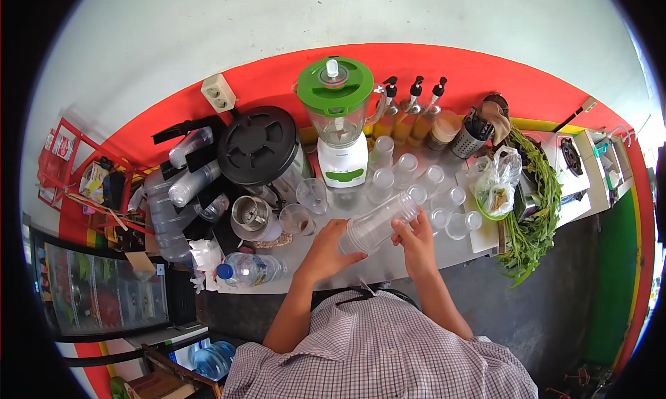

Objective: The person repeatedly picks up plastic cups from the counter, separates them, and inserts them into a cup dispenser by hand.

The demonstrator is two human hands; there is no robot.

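Observation:
A nested stack of clear plastic cups (pixel 371 227) is held tilted above the metal table, in front of my body. My left hand (pixel 329 250) wraps round its lower left end. At the upper right end, my right hand (pixel 416 241) has its bent fingers and thumb against the cups; part of its grip is hidden. Just beyond, several clear plastic cups (pixel 460 224) stand upside down on the table. The white blender (pixel 343 165) with a green lid (pixel 336 87) stands behind the stack.
Pump bottles (pixel 414 118) line the red wall. Left are a black-lidded dispenser (pixel 257 146), a metal pot (pixel 251 214) and a water bottle (pixel 251 269) lying down. To the right, leafy greens (pixel 538 219) hang over the table edge beside a plastic bag (pixel 498 180).

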